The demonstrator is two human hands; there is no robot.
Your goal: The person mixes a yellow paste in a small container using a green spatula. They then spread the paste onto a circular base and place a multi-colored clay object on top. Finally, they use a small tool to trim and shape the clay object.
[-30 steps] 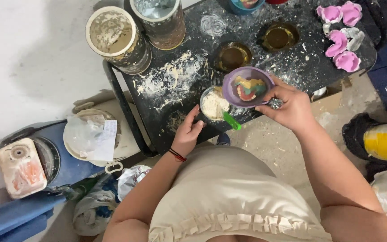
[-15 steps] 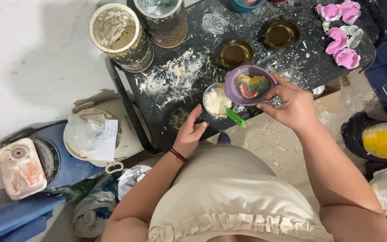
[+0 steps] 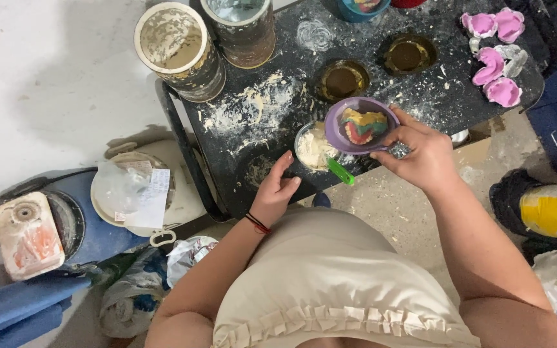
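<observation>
Change: purple bowl point(image 3: 362, 124) barely shifts since earlier.
Right hand point(image 3: 423, 156): pinching bowl rim.
Left hand point(image 3: 277, 192): loosely curled, beside white cup point(image 3: 314, 147).

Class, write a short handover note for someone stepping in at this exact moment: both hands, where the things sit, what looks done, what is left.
Right hand: holds the purple bowl, with multicoloured material inside, tilted above the black table.
Left hand: empty, resting on the table edge beside the clear cup of white paste, which has a green tool at it.
Done: pink moulds lie at the far right; white residue is spread mid-table.
Left: the bowl is not yet set down; two amber dishes stand untouched.
</observation>
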